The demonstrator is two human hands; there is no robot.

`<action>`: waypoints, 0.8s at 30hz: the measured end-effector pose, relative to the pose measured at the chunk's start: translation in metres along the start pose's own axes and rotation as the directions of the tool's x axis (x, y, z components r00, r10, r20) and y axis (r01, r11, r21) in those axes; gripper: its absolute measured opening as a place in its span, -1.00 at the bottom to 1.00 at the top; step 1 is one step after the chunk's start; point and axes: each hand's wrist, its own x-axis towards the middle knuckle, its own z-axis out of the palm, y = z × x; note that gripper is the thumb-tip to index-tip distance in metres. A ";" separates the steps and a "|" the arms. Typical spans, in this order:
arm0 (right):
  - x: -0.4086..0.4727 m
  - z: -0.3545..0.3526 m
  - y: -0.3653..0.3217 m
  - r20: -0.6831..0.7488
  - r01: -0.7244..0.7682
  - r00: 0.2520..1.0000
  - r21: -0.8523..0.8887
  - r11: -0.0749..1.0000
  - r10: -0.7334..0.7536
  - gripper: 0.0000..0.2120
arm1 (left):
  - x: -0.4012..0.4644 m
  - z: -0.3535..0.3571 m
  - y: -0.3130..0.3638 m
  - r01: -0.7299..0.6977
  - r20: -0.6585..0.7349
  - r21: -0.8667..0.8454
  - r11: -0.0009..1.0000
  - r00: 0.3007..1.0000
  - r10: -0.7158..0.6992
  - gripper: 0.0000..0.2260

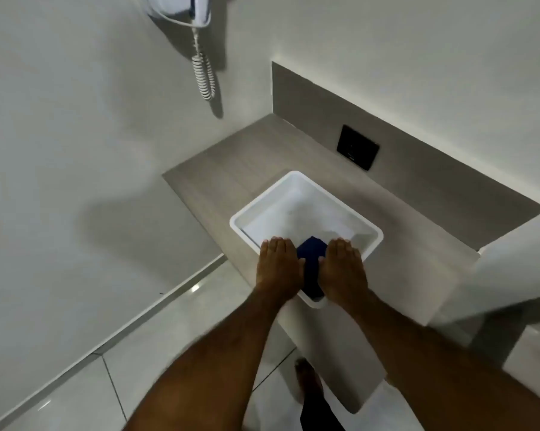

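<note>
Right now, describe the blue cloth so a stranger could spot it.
Find the grey counter; a white tub sits on it. At the tub's near edge, between the left hand and right hand, lies the cloth. It alone is dark blue; the fabric behind it is white.

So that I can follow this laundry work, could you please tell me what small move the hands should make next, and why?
Probably push the dark blue cloth forward, off the near rim, onto the white fabric. The left hand and right hand lie flat on either side of it, and it seems to hang partly over the rim of the white tub.
</note>
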 end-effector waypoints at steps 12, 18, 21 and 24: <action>0.049 -0.023 -0.009 0.317 -0.203 0.943 0.297 0.933 0.104 -0.79 | 0.019 -0.004 -0.004 0.009 0.069 -0.118 0.993 0.998 -0.001 -0.83; 0.035 -0.069 -0.069 0.043 -0.063 0.998 0.568 0.821 0.046 -0.81 | -0.022 -0.063 -0.048 -0.035 -0.252 -0.594 0.804 0.957 -0.145 -0.85; 0.016 -0.064 -0.134 0.082 0.066 0.984 0.655 0.752 -0.158 -0.80 | -0.065 -0.071 -0.107 0.028 -0.337 -0.658 0.752 0.883 -0.328 -0.87; -0.007 -0.016 -0.198 0.219 0.117 0.918 0.646 0.755 -0.330 -0.78 | -0.113 -0.034 -0.174 0.199 -0.303 -0.655 0.729 0.814 -0.495 -0.87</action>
